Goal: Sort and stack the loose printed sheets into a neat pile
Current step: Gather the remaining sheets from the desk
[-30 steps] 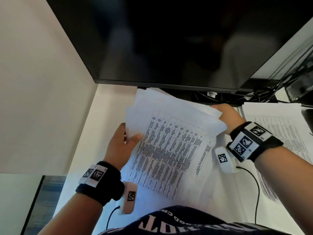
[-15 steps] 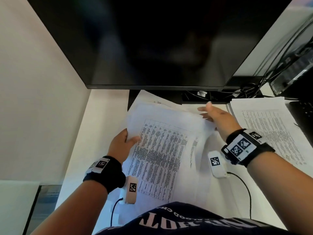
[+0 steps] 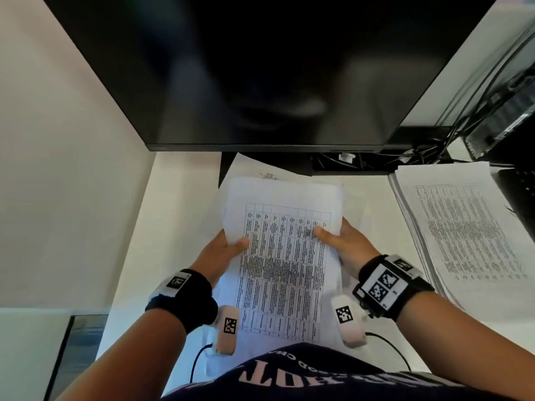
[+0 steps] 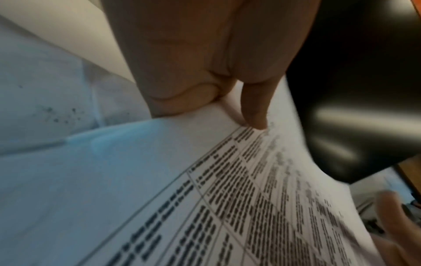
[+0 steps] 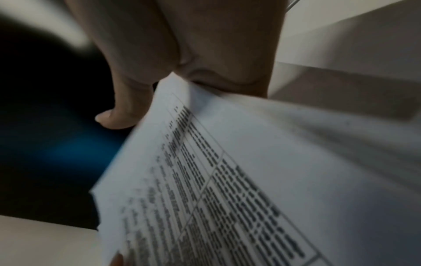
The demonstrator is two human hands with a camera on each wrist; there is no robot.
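A bundle of printed sheets (image 3: 283, 256) with a black table on top is lifted over the white desk (image 3: 179, 198), squared up lengthwise toward me. My left hand (image 3: 223, 250) grips its left edge, thumb on top. My right hand (image 3: 341, 241) grips the right edge the same way. In the left wrist view the thumb presses the printed sheets (image 4: 227, 198); the right wrist view shows the sheets (image 5: 250, 180) held under the palm. More loose sheets (image 3: 260, 172) lie beneath, reaching under the monitor. The fingers under the bundle are hidden.
A second pile of printed sheets (image 3: 463, 233) lies on the desk at the right. A large black monitor (image 3: 260, 68) hangs over the back of the desk, cables (image 3: 419, 151) behind it. A beige wall (image 3: 58, 169) bounds the left. A dark keyboard edge (image 3: 521, 198) sits far right.
My right hand came back from the far edge of the sheets and took hold of the bundle's right side. The fanned, slanted sheets are now gathered and turned straight.
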